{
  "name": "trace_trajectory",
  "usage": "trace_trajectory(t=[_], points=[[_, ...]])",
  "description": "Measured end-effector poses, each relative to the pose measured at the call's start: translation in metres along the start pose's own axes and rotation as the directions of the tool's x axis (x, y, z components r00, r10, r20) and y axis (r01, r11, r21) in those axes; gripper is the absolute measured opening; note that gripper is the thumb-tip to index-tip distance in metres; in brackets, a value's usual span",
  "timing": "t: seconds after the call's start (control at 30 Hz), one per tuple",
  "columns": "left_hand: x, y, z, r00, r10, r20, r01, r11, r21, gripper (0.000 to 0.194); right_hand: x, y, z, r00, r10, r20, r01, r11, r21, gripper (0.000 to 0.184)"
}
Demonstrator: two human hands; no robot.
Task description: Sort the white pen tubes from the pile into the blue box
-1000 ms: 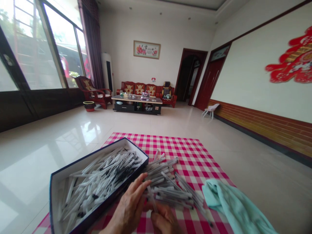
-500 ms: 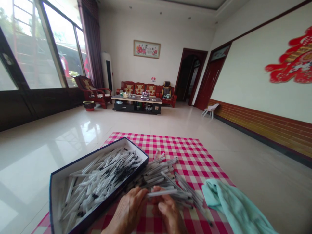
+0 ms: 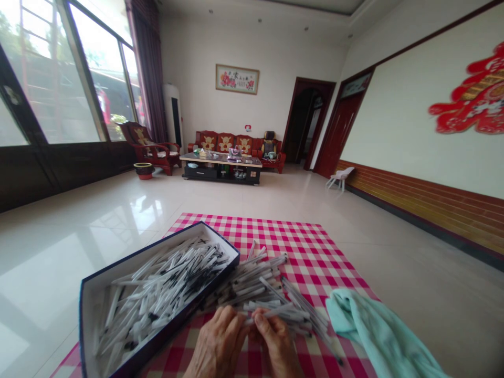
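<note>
My left hand [image 3: 221, 338] and my right hand [image 3: 274, 336] are close together over the near part of the checked cloth. Both have their fingers bent and pinched. Between them is a slim whitish pen [image 3: 274, 312], lying across from one set of fingertips to the other and sticking out to the right. The left fingertips are partly hidden. Just beyond the hands lies a loose pile of similar pens [image 3: 255, 278], translucent with dark ends. To the left, a dark-blue-edged box [image 3: 87, 320] with a white inside holds a heap of pale and black pen pieces [image 3: 169, 291].
A pink-and-white checked cloth [image 3: 315, 244] covers the work surface. At its right edge lies a crumpled mint-green cloth [image 3: 378, 328]. Farther off stand a low coffee table [image 3: 220, 170], a wooden sofa [image 3: 224, 142], a red bin [image 3: 144, 171] and a small chair [image 3: 342, 177].
My left hand has shifted slightly right and my right hand has closed its fingers on the pen. The pen now tilts up to the right. Box and pile stay put.
</note>
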State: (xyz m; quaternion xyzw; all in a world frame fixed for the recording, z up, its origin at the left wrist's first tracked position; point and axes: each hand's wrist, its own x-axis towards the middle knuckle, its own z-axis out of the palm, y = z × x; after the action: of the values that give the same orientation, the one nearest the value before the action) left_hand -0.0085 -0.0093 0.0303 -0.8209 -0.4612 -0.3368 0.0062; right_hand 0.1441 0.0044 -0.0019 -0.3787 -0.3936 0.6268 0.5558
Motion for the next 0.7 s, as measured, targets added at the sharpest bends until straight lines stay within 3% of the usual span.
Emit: trace_trajectory(t=[0.1,0.17,0.2,0.27,0.33,0.37,0.43,0.47,0.5,0.53,0.57,0.63,0.67,0.7], points=[[0.001,0.001,0.002,0.998,-0.062,-0.017,0.059,0.99,-0.128,0.029,-0.002,-0.004,-0.001,1.0,-0.005,0.016,0.006,0.998,-0.062,0.02],[0.001,0.002,0.003,0.976,-0.198,0.091,0.217,0.921,-0.324,0.033,-0.003,-0.008,-0.001,0.999,-0.034,0.016,0.035,0.992,-0.123,0.02],[0.002,0.001,0.004,0.94,-0.279,0.198,0.34,0.831,-0.44,0.035,-0.004,-0.01,0.0,0.999,-0.049,0.02,0.051,0.988,-0.147,0.02],[0.003,0.0,0.004,0.794,-0.389,0.467,0.608,0.507,-0.611,0.041,-0.005,-0.012,0.001,0.997,-0.066,0.044,0.072,0.982,-0.172,0.023],[0.004,-0.002,0.005,0.596,-0.371,0.713,0.788,0.095,-0.609,0.042,-0.006,-0.012,0.003,0.995,-0.065,0.074,0.077,0.983,-0.165,0.026],[0.004,-0.003,0.005,0.517,-0.328,0.79,0.825,-0.057,-0.563,0.042,-0.007,-0.012,0.004,0.994,-0.055,0.092,0.068,0.986,-0.153,0.026],[0.005,-0.004,0.004,0.416,-0.246,0.875,0.86,-0.205,-0.467,0.042,-0.007,-0.01,0.005,0.993,-0.033,0.109,0.045,0.993,-0.111,0.025],[0.005,-0.003,0.003,0.402,-0.23,0.886,0.868,-0.213,-0.449,0.043,-0.007,-0.009,0.005,0.993,-0.016,0.114,0.027,0.995,-0.094,0.024],[0.006,-0.003,0.002,0.423,-0.242,0.873,0.867,-0.171,-0.468,0.045,-0.006,-0.008,0.005,0.994,-0.002,0.111,0.011,0.997,-0.082,0.025],[0.006,-0.001,0.002,0.478,-0.282,0.832,0.853,-0.076,-0.516,0.047,-0.005,-0.008,0.004,0.995,0.003,0.098,0.004,0.997,-0.075,0.025],[0.005,0.0,0.001,0.559,-0.337,0.758,0.818,0.07,-0.571,0.048,-0.004,-0.008,0.003,0.997,0.002,0.077,0.004,0.997,-0.075,0.026],[0.004,0.003,0.001,0.775,-0.404,0.485,0.631,0.485,-0.605,0.044,-0.003,-0.008,0.001,0.999,-0.006,0.04,0.01,0.996,-0.09,0.028],[0.002,0.004,0.002,0.868,-0.375,0.327,0.497,0.677,-0.542,0.038,-0.002,-0.008,0.0,1.0,-0.013,0.026,0.016,0.995,-0.102,0.028],[0.0,0.005,0.004,0.928,-0.315,0.198,0.372,0.812,-0.449,0.03,-0.002,-0.009,0.0,1.0,-0.023,0.015,0.024,0.992,-0.12,0.029]])
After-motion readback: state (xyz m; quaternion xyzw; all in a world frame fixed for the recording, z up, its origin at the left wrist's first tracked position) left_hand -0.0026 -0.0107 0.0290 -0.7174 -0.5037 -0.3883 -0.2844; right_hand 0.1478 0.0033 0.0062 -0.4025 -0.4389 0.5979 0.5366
